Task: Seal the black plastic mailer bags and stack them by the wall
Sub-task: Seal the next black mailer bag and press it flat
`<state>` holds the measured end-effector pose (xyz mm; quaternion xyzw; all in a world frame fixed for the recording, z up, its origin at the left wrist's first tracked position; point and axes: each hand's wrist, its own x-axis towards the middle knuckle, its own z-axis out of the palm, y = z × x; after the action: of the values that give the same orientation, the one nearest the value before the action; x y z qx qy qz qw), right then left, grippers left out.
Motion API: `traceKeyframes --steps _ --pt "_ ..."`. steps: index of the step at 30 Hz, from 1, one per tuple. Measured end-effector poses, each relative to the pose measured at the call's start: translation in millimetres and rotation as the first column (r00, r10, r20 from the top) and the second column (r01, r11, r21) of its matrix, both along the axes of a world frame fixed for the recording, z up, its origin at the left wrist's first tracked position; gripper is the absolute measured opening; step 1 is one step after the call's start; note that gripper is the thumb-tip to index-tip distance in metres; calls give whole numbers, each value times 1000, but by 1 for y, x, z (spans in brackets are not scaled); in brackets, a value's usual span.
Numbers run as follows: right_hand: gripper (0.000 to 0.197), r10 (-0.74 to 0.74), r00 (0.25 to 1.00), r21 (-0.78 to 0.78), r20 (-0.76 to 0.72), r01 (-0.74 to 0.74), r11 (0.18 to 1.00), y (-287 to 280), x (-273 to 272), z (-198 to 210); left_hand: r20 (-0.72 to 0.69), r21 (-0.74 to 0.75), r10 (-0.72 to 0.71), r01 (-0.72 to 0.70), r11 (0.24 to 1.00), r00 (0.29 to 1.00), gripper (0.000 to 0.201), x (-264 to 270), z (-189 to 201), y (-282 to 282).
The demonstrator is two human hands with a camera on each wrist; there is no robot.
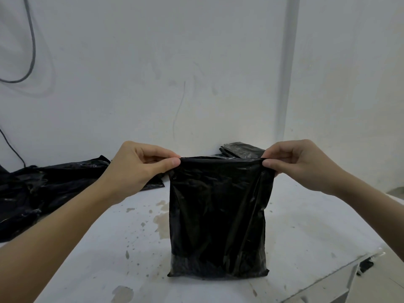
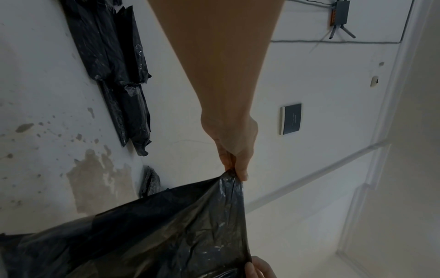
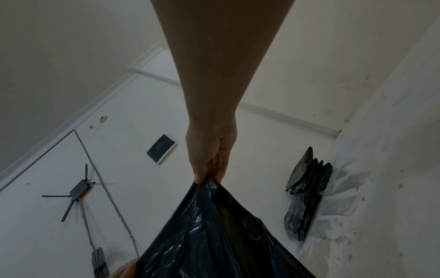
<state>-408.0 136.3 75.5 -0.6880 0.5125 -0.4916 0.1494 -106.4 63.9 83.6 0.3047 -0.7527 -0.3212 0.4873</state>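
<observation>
Across the middle of the head view, a black mailer bag [image 1: 218, 215] stands upright on the white table [image 1: 306, 226], its bottom edge on the stained surface and its top edge stretched taut between two hands. At centre left the left hand [image 1: 140, 165] pinches the top left corner between thumb and forefinger; at centre right the right hand [image 1: 299, 162] pinches the top right corner the same way. Behind the bag, against the wall [image 1: 196, 62], a low stack of sealed bags [image 1: 242, 149] peeks out, and toward the left edge lies a loose pile of black bags [image 1: 50, 182]. The step in hand looks like squaring the mouth before folding the flap over. The thin film could wrinkle or fold crooked if one hand pulls harder than the other, so the adhesive would catch on a crease and leave a gap; a corner could also slip from so narrow a pinch, letting the bag slump. Whether any liner has been peeled from a sealing strip cannot be told. The head view alone shows the whole bag and both pinches together. Each wrist view looks across at the opposite arm instead, and adds things high on the wall: a dark panel [image 3: 161, 148], a small device with antennas [image 3: 78, 191] and grey cabling [image 2: 333, 41].
</observation>
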Motion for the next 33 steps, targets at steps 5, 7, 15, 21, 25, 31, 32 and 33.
traceKeyframes --steps 5,7,15,21,25,31,32,33 --pt "4 3 998 -36 58 -1 999 -2 2 -4 -5 -30 79 -79 996 997 6 -1 -1 -4" --pt "3 -2 996 -38 85 5 999 -3 2 -6 -16 -30 79 -79 996 997 7 -2 -2 -5" --pt "5 11 983 -59 181 -1 998 -10 1 -13 -49 -11 92 -92 996 995 8 -6 -7 -13" --pt "7 16 977 -70 212 -1 998 -11 2 -13 -61 8 115 -114 993 992 4 -7 -7 -13" --pt "5 19 975 -81 223 -1 997 -11 3 -13 -58 6 122 -122 992 991 5 -7 -7 -15" --pt "6 14 971 -65 239 2 998 -12 2 -13 -43 -5 123 -123 992 991 9 -5 -8 -17" --pt "6 14 971 -59 239 0 998 -12 2 -12 -33 -12 125 -125 992 992 9 -4 -8 -17" --pt "5 14 971 -55 240 -1 999 -12 1 -12 -19 -21 128 -128 992 992 9 -4 -7 -18"
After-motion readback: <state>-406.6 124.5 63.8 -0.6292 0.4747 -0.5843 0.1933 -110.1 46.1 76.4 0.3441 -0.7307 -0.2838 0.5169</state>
